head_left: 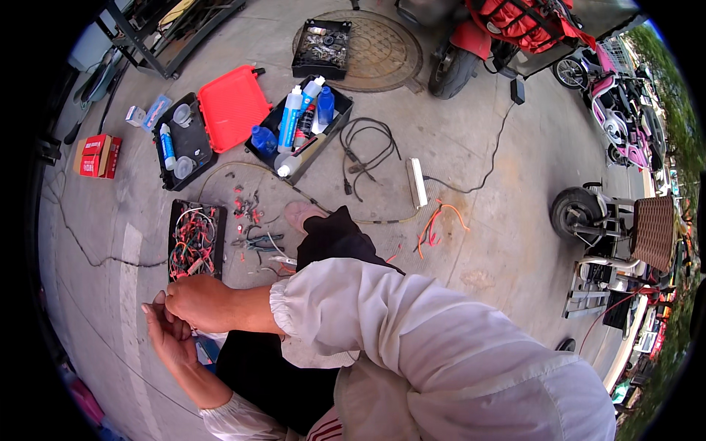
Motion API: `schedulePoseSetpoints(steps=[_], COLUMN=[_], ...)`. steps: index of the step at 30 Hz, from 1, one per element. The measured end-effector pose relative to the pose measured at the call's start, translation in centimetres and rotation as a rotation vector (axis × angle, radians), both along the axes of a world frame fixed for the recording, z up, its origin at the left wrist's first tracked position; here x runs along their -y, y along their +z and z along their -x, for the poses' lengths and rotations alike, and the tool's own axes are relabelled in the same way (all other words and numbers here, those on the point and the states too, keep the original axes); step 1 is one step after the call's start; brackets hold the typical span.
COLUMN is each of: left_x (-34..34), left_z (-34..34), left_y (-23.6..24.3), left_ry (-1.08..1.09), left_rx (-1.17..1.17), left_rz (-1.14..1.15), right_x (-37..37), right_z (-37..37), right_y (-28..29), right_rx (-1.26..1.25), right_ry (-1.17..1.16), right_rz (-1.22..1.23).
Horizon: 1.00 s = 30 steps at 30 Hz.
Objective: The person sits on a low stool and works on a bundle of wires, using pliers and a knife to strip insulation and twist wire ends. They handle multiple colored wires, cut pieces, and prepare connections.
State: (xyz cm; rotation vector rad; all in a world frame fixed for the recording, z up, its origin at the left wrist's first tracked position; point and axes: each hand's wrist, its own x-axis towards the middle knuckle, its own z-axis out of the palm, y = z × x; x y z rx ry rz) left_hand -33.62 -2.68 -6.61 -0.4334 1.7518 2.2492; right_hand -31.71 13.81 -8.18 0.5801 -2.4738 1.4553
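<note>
At the lower left, my right hand (pixel 198 301) is closed over the fingers of my left hand (pixel 173 339), which is turned palm inward with its fingers bent. What is between them is hidden. Just beyond them lies a black tray (pixel 220 234) full of red, black and white wires and connectors. To its right on the concrete are loose small connectors (pixel 248 209), pliers (pixel 254 242) and short offcuts of wire. Orange and red wires (pixel 441 220) lie farther right, beside a long pale bar (pixel 417 182). My foot in a pink shoe (pixel 303 214) is among them.
Open cases (pixel 234 106) with bottles, a tray of metal parts (pixel 321 51), coiled cables (pixel 368 147) and a red box (pixel 98 156) stand ahead. A metal rack (pixel 158 48) is at the top left, a red scooter (pixel 471 40) at the top, more two-wheelers (pixel 577 217) along the right.
</note>
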Motion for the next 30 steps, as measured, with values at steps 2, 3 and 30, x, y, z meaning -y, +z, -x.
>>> schedulePoseSetpoints(steps=[2, 3, 30], left_x=[0.5, 0.2, -1.2], left_z=[-0.1, -0.2, -1.1], left_y=[-0.2, -0.4, 1.9], left_ry=[-0.174, -0.155, -0.218], left_rx=[-0.08, -0.081, 0.033], left_rz=[-0.07, -0.058, 0.464], right_x=[-0.8, -1.1, -1.7], right_z=[0.2, 0.4, 2.3], right_y=[0.2, -0.1, 0.7], right_rx=[0.149, 0.156, 0.315], right_ry=[0.022, -0.017, -0.061], right_rz=[0.007, -0.022, 0.311])
